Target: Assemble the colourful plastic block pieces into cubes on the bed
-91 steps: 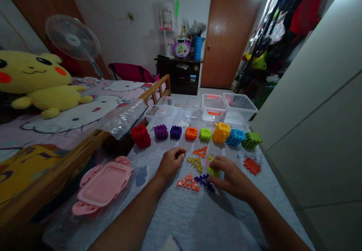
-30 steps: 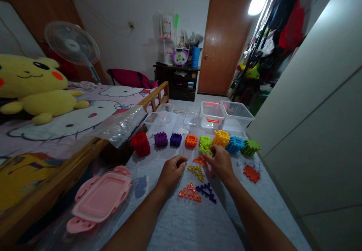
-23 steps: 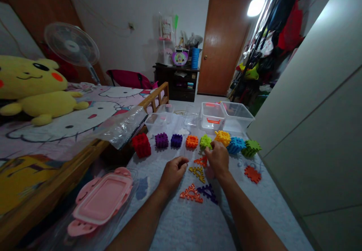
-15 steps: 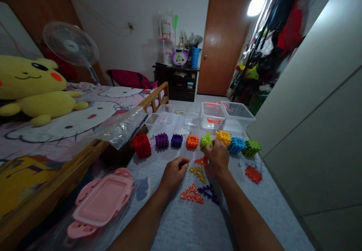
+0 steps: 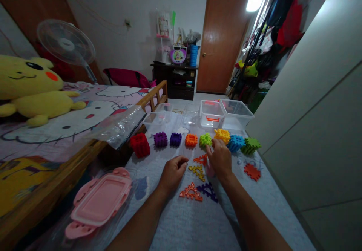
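Note:
Several stacks of toothed plastic building tiles stand in a row: red (image 5: pixel 140 145), purple (image 5: pixel 161 140), dark blue (image 5: pixel 175 140), orange (image 5: pixel 191 140), lime green (image 5: pixel 205 140), yellow (image 5: pixel 222 135), light blue (image 5: pixel 236 143) and green (image 5: pixel 250 146). My right hand (image 5: pixel 220 156) is at the lime and yellow stacks, thumb and forefinger apart, nothing visible between them. My left hand (image 5: pixel 173 172) rests on the cloth, fingers loosely bent and holding nothing. Between the hands lie triangular tiles: orange-red (image 5: pixel 200 159), yellow (image 5: pixel 197 170), orange (image 5: pixel 191 193) and dark blue (image 5: pixel 208 191).
A flat orange-red tile (image 5: pixel 252 172) lies at the right. Behind the row stand clear plastic boxes (image 5: pixel 237 111). At the left are a pink lid (image 5: pixel 98 202), a plastic bag (image 5: pixel 118 124) and a wooden bed rail (image 5: pixel 85 160). A white cabinet (image 5: pixel 316 130) borders the right.
My right hand has drawn slightly back from the lime stack, and its fingers have parted a little. My left hand stays in place. The whole view has shifted slightly.

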`<state>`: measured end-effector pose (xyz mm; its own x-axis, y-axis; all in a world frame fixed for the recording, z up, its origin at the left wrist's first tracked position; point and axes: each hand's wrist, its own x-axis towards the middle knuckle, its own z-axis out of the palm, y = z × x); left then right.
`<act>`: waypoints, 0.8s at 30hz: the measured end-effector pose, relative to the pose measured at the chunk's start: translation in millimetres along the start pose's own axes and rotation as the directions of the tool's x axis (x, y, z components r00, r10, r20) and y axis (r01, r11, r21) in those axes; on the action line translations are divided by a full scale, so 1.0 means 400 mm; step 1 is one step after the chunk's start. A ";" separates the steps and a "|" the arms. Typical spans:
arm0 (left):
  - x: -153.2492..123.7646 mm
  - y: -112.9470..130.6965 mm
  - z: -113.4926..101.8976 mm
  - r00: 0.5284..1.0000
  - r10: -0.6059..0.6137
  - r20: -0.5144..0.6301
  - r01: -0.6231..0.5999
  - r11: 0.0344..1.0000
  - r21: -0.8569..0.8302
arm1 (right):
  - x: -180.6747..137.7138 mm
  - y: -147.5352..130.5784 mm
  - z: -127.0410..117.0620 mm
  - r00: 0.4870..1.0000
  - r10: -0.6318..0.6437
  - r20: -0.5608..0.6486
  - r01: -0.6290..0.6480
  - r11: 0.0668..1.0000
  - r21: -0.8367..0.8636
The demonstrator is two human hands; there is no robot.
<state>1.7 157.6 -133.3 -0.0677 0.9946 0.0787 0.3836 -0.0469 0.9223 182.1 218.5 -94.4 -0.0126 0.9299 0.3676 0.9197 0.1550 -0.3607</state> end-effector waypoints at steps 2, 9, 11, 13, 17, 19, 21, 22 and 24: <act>0.000 0.000 0.000 1.000 -0.001 0.005 0.001 1.000 0.002 | -0.014 0.018 -0.009 0.994 -0.093 0.055 0.089 0.994 0.066; -0.004 -0.001 0.004 1.000 0.007 0.030 -0.008 1.000 0.008 | -0.070 0.068 0.000 0.857 -0.418 0.302 0.384 0.908 0.169; -0.005 0.001 0.005 0.999 0.014 0.038 -0.015 1.000 0.026 | -0.078 0.072 0.009 0.850 -0.432 0.302 0.390 0.901 0.191; -0.007 0.004 0.005 0.999 0.024 0.044 -0.026 0.999 0.048 | -0.080 0.073 0.015 0.857 -0.423 0.293 0.376 0.904 0.204; -0.014 0.005 0.006 0.992 0.090 0.091 -0.102 0.986 0.135 | -0.079 0.079 0.010 0.874 -0.414 0.256 0.361 0.904 0.231; -0.017 0.004 0.007 0.984 0.123 0.129 -0.145 0.973 0.181 | -0.079 0.088 0.003 0.907 -0.360 0.220 0.304 0.919 0.250; -0.019 0.004 0.007 0.978 0.139 0.155 -0.171 0.960 0.219 | -0.078 0.099 -0.002 0.937 -0.279 0.209 0.207 0.927 0.312; -0.020 0.004 0.008 0.976 0.145 0.166 -0.182 0.953 0.240 | -0.078 0.105 -0.004 0.943 -0.240 0.230 0.147 0.922 0.359; -0.019 0.005 0.009 0.973 0.152 0.175 -0.198 0.939 0.281 | -0.077 0.116 -0.005 0.931 -0.181 0.316 0.029 0.902 0.431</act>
<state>6.3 150.1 -133.4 0.1539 0.9765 0.1507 0.6322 -0.2145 0.7445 225.9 196.4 -120.5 -0.3025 0.9433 0.1364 0.6603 0.3106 -0.6837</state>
